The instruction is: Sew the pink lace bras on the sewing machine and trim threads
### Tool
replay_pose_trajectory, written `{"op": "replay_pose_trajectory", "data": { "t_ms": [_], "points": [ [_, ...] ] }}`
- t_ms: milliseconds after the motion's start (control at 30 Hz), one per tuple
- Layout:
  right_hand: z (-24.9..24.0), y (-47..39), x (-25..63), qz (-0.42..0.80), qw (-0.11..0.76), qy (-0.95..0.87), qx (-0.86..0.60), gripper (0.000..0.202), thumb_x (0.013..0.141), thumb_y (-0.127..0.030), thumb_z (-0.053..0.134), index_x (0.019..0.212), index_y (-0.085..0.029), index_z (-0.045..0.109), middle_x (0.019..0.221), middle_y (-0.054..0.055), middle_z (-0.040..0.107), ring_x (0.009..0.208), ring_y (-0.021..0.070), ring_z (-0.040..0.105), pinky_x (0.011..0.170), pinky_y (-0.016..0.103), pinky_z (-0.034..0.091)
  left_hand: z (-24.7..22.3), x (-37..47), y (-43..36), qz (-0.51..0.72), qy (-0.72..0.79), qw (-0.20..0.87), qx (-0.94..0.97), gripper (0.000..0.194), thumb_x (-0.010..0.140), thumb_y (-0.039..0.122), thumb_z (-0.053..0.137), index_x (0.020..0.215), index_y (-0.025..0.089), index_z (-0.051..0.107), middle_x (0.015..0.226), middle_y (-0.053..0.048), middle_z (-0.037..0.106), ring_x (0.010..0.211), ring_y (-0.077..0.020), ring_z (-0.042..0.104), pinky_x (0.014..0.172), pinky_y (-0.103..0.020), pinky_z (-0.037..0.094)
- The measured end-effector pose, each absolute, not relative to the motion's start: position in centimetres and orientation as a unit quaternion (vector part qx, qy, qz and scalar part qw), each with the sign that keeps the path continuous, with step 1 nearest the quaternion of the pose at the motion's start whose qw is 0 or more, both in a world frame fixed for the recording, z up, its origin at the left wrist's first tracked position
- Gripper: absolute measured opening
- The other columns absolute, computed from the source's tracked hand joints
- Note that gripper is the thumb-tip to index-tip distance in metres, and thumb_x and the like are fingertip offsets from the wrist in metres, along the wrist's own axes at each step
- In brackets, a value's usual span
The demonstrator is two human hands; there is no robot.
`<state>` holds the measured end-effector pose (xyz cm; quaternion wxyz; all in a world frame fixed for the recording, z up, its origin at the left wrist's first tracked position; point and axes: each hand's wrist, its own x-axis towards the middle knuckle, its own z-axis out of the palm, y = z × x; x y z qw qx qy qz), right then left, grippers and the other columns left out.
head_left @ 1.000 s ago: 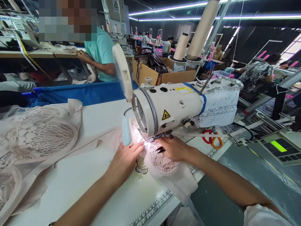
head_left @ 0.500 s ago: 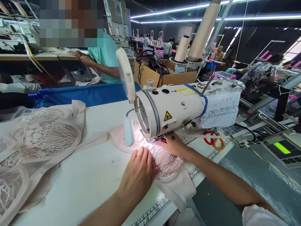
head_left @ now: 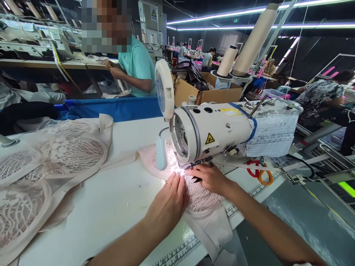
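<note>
A pale pink lace bra [head_left: 203,197] lies under the head of a white sewing machine [head_left: 219,127], its lace lit brightly at the needle area. My left hand [head_left: 169,199] is closed on the near edge of the lace, fingertips close to the light. From the right, my right hand [head_left: 212,179] reaches beneath the machine head, its fingertips at the same lit spot. Small dark thread snips [head_left: 197,180] poke out below its fingers, their handle hidden in the palm. The needle itself is lost in glare.
More lace bras [head_left: 77,151] lie joined on the left of the white table [head_left: 119,210]. Scissors with red and orange handles [head_left: 265,177] rest behind my right wrist. A cardboard box [head_left: 222,95] and thread cones [head_left: 227,61] stand behind; a co-worker [head_left: 141,68] sits opposite.
The view has shifted, so the scene sits further right. My right fingers have drawn out from under the machine head towards my left fingertips, and the dark snips now show beneath them.
</note>
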<state>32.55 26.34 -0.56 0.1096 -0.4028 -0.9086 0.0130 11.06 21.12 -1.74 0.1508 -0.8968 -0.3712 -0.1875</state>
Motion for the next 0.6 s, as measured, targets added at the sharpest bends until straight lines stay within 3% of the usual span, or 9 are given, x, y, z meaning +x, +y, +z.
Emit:
{"op": "replay_pose_trajectory", "data": {
  "t_ms": [367, 600],
  "points": [
    [0.8, 25.9, 31.8, 0.028, 0.038, -0.900, -0.433, 0.067, 0.074, 0.000, 0.045, 0.131, -0.032, 0.062, 0.111, 0.001, 0.070, 0.093, 0.0200, 0.065, 0.062, 0.026, 0.044, -1.7, 10.5, 21.6, -0.219, -0.363, 0.124, -0.897, 0.035, 0.095, 0.017, 0.043, 0.120, -0.004, 0.056, 0.116, -0.026, 0.068, 0.112, -0.0377, 0.066, 0.095, -0.048, 0.058],
    [1.0, 26.0, 31.5, 0.049, 0.029, -0.899, -0.434, 0.067, 0.074, 0.000, 0.045, 0.131, -0.030, 0.061, 0.120, 0.000, 0.068, 0.102, 0.0213, 0.065, 0.067, 0.027, 0.048, -2.3, 9.8, 22.5, -0.221, -0.357, 0.116, -0.900, 0.035, 0.096, 0.013, 0.042, 0.123, -0.004, 0.055, 0.122, -0.027, 0.066, 0.116, -0.0385, 0.063, 0.099, -0.052, 0.055]
  ]
}}
